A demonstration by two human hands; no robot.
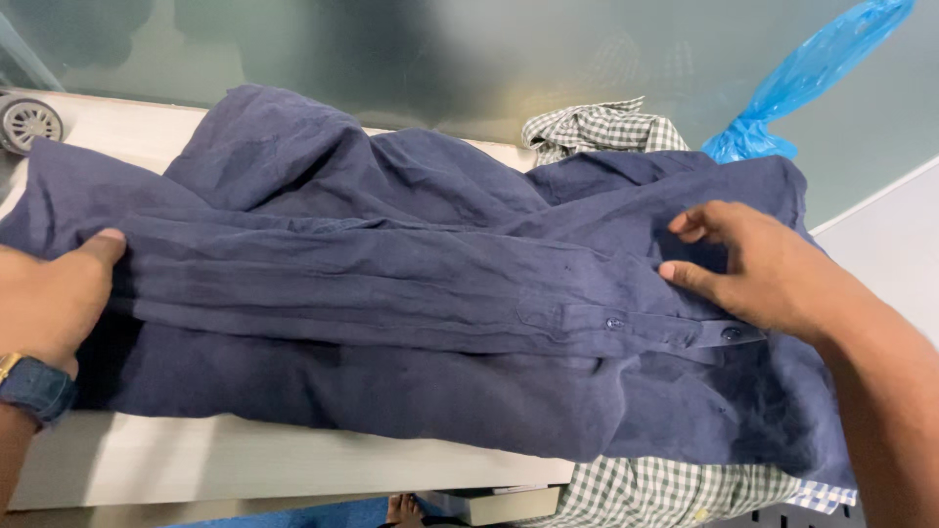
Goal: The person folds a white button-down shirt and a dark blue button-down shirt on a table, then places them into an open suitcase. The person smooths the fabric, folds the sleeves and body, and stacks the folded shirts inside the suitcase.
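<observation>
A dark navy shirt [391, 293] lies spread and creased across a pale table [196, 455], one long sleeve folded across its middle with a buttoned cuff at the right. My left hand [49, 298] presses on the shirt's left edge, thumb on the sleeve fold; a dark watch sits on that wrist. My right hand [763, 269] rests on the shirt near the cuff, fingers bent and pinching the cloth.
A green-and-white checked garment [597, 127] lies under the navy shirt, showing behind it and hanging off the front edge [665, 494]. A blue plastic bag [812, 73] hangs at the back right. A small wheel [27, 121] sits at the far left. A glass wall runs behind.
</observation>
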